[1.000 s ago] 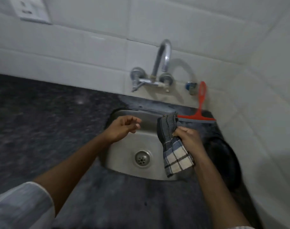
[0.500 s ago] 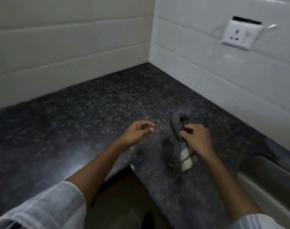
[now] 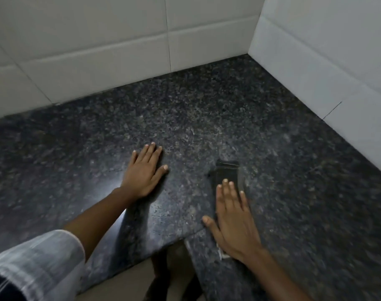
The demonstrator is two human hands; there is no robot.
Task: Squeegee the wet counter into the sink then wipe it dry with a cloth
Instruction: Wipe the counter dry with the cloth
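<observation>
We count two hands: the left hand (image 3: 144, 173) and the right hand (image 3: 233, 218), both spread flat with fingers extended. We count one cloth (image 3: 227, 173), dark and folded, partly covered by the right hand. There is one tabletop (image 3: 185, 118) of dark speckled stone, and two white tiled walls (image 3: 111, 40) meeting at a corner. We see one light striped sleeve (image 3: 35, 266), on the left arm.

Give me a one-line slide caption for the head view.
Right hand presses the cloth flat on the dark granite counter; left hand rests beside it.
</observation>
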